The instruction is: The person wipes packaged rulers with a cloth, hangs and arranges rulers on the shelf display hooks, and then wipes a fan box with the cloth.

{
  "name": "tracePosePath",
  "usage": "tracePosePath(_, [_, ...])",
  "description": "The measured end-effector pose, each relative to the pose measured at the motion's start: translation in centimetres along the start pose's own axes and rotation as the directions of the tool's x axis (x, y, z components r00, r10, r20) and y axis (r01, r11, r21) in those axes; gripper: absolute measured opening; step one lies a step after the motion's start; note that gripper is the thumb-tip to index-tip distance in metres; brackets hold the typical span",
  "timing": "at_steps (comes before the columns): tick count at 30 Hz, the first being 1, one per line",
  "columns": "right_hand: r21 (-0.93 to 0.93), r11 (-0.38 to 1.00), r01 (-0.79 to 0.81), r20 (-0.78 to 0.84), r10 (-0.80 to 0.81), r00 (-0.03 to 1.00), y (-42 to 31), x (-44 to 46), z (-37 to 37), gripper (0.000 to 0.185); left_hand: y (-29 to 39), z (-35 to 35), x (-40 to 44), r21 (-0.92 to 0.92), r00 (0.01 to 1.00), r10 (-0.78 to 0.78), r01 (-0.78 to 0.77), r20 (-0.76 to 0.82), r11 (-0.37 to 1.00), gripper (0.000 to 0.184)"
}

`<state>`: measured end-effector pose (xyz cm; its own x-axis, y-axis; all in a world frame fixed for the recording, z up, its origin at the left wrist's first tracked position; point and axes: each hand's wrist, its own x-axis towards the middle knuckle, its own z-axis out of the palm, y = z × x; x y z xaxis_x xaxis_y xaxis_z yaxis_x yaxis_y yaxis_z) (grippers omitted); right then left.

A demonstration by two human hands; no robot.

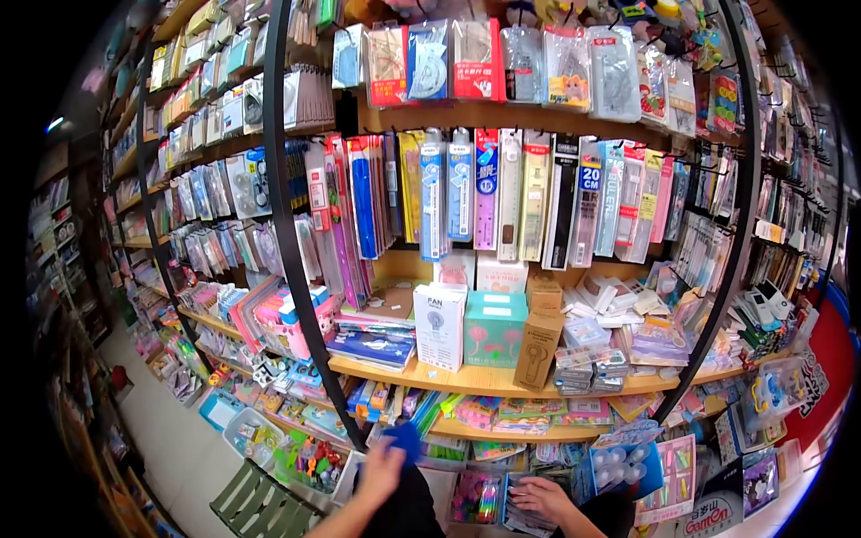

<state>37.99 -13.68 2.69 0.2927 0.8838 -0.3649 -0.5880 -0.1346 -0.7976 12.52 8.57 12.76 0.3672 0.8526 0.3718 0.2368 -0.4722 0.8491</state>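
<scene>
My left hand (pixel 381 475) is closed around a blue cloth (pixel 405 442), which is smeared by motion, in front of the lowest shelf. Low in the view, my right hand (pixel 543 498) reaches over a box of small packets (pixel 527 518), its fingers stretched out and lying on or just above them. I cannot make out anything held in it. Left of that hand stands a container of colourful shiny packs (pixel 475 498). To its right is a blue box with clear round-topped packages (pixel 619 471).
Rulers in sleeves (pixel 484 193) hang on the rack ahead. Below them, a white fan box (pixel 439 327) and a teal box (pixel 495 330) stand on a wooden shelf (pixel 466 380). A green plastic stool (pixel 260 502) is at lower left, beside a bin of colourful toys (pixel 314 462).
</scene>
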Motion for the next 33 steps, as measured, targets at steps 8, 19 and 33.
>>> tracePosePath(8, [0.292,0.949,0.116,0.03,-0.13,0.991,0.9,1.7,3.7,0.036,3.5,16.3,-10.6,-0.484,0.389,0.662,-0.465,0.64,0.741,0.026])
tracePosePath(19, [0.165,0.986,0.025,-0.037,-0.019,0.999,-1.0,-1.6,2.3,0.04,-13.8,16.1,-12.9,0.131,0.386,-0.167,0.118,0.907,0.984,0.032])
tracePosePath(33, [-0.374,0.924,0.076,0.111,-0.037,0.993,-2.5,-4.8,5.5,0.047,-15.3,12.0,-14.0,0.278,0.449,-0.222,-0.061,0.866,0.959,0.033])
